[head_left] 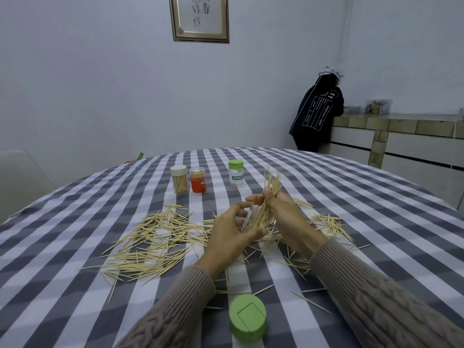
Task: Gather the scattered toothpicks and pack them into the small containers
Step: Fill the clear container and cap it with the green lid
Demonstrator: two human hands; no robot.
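My right hand (281, 214) grips a bundle of toothpicks (270, 197), its lower end pointing into a clear small container (248, 218). My left hand (229, 234) holds that container from the left, tilted. Many loose toothpicks (155, 241) lie scattered on the checked tablecloth left of my hands, with more on the right (331, 226) and in front. A green lid (247, 320) lies near the front edge.
At the back of the table (351, 197) stand a white-capped jar full of toothpicks (179, 179), an orange jar (197, 180) and a green-capped jar (236, 172). A person in a dark jacket (316, 114) stands by a counter at the far right.
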